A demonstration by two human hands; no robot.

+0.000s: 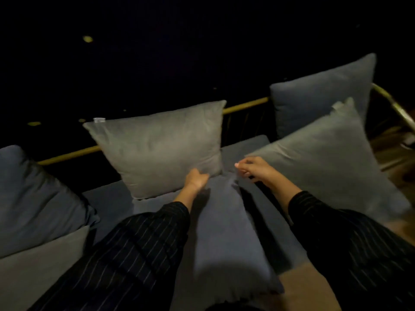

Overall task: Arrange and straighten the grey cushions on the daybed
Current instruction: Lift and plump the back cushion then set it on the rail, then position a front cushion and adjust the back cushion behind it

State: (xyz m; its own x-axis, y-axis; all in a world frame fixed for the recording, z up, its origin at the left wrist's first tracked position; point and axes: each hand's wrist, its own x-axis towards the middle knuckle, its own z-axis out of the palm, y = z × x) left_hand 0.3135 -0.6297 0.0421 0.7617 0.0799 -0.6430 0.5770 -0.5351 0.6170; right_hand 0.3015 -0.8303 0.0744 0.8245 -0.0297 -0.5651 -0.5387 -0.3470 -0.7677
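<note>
Both hands (197,177) (253,168) grip the blue-grey cushion (226,232); no writing legible.

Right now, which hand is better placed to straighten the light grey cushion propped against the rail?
Left, probably. The left hand is already at the bottom edge of the light grey cushion, while the right hand sits farther right, beside the tilted cushion.

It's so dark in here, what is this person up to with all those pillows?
A person is tidying cushions on a daybed with a brass-coloured rail. Both hands grip the far end of a dark blue-grey cushion lying lengthwise in front of them: the left hand and the right hand pinch its top edge. A lighter grey cushion leans against the rail behind it, another light one lies tilted at right, and more cushions sit at both ends.
</note>
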